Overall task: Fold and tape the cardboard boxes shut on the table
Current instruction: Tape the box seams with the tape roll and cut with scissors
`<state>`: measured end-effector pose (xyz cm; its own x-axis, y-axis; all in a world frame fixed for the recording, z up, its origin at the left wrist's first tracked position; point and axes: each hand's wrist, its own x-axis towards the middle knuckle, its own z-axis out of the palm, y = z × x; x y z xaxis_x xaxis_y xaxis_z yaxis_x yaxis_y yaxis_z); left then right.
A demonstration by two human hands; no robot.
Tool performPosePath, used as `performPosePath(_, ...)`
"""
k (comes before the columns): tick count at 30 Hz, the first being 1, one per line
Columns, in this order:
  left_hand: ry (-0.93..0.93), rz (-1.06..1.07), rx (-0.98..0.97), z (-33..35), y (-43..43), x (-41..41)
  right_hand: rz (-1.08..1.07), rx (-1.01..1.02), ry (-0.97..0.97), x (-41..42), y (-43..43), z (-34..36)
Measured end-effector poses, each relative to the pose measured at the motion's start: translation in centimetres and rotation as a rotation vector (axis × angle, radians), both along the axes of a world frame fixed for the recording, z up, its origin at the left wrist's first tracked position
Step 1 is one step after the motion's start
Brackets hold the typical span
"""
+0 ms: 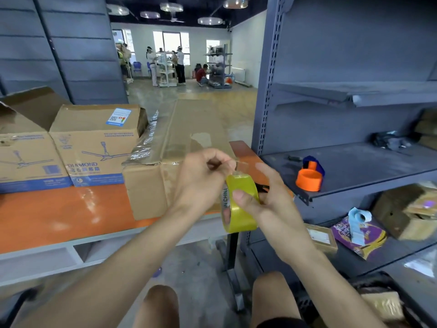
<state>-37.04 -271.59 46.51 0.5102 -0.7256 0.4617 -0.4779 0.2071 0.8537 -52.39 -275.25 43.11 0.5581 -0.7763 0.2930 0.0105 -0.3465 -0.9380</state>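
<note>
I hold the roll of glossy yellow-tinted packing tape [241, 209] in front of the tabletop's right front corner. My right hand [267, 200] is wrapped round it with the thumb pressed on its outer face, while my left hand [201, 178] pinches the thin clear free end [238, 165] just above the roll. The long plain brown cardboard box [151, 185] lies behind my hands along the right edge of the shiny orange tabletop [59, 214], its top flaps down and crinkled old film running along its left top edge. My worry from here is the film: it is thin and sticky, so if my pinch slips it will likely snap back onto the roll or fold onto itself, and I would lose the end. A skewed pull could also split the strip lengthwise. The roll is a smooth, stiff ring that I judge would spin easily in a loose grip. The box's board looks soft and creased at its near corner, so hard pressing could dent it. Two printed ceiling-fan cartons [94, 147] sit close against its left side.
</note>
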Motion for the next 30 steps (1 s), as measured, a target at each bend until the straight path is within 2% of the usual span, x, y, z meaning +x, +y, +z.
performPosePath(6,-0.065,0.031,-0.035,1.9,-1.6,1.2,-0.099,0.216,-0.138,1.1,-0.7,1.1)
performPosePath(16,-0.214,0.179,0.144,2.9,-3.7,4.1,-0.206,-0.049,-0.058,3.5,-1.5,-1.0)
performPosePath(23,-0.292,0.301,0.213,3.2,-3.9,4.4,-0.202,-0.004,-0.072,4.3,-1.6,-0.8)
performPosePath(30,-0.583,0.380,0.305,2.5,-4.7,4.7,-0.198,-0.044,-0.069,4.1,-1.6,-1.4)
